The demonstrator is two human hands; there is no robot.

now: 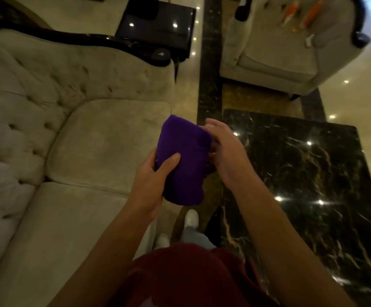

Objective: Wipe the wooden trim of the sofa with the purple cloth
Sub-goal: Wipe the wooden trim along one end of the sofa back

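Note:
A folded purple cloth (185, 158) hangs in front of me, above the sofa's front edge. My left hand (151, 182) grips its lower left side, thumb across the front. My right hand (224, 149) holds its upper right edge, fingers partly behind the fabric. The cream tufted sofa (58, 140) fills the left of the view. Its dark glossy wooden trim (87, 39) curves along the top of the armrest at the far end, well beyond both hands.
A black marble coffee table (302, 173) stands close on my right. A dark side table (158, 25) sits beyond the sofa's arm. A cream armchair (279, 52) stands at the upper right. My white shoes (191, 218) are in the narrow floor gap between sofa and table.

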